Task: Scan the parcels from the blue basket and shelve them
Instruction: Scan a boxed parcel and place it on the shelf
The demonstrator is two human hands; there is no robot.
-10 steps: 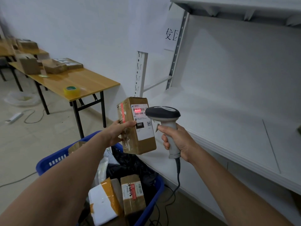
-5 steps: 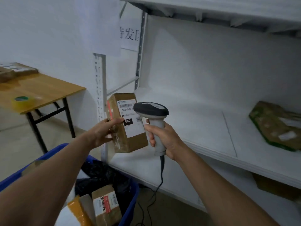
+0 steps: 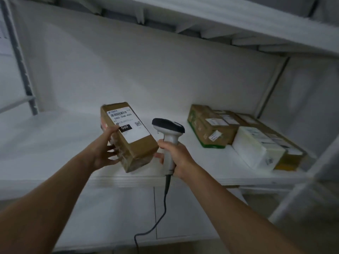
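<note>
A person's two bare arms reach forward from the bottom edge toward a white shelf [image 3: 55,143]. The left hand [image 3: 102,153] holds a brown cardboard parcel [image 3: 136,145] over the shelf's front edge, near the middle. The thumb lies on the top face and the fingers are spread and curled along the parcel's left side. The parcel is tilted, its far end higher, and whether it touches the shelf cannot be told. A white label [image 3: 131,129] covers most of its top face, with a barcode, the code 060-068-A05 and a black patch reading 060. Just right of the parcel, the right hand [image 3: 178,156] is wrapped tightly round the pale handle of a scanner [image 3: 169,128], held upright with its dark head on top. A dark cable [image 3: 161,215] hangs from the handle's base, down past the shelf's front edge and across a lower shelf [image 3: 192,217]. At the shelf's right rear corner lie several brown boxes [image 3: 211,129] packed side by side, the nearest with a green edge. A white packet [image 3: 255,149] lies against them toward the front right. An upper shelf [image 3: 238,21] runs overhead.
</note>
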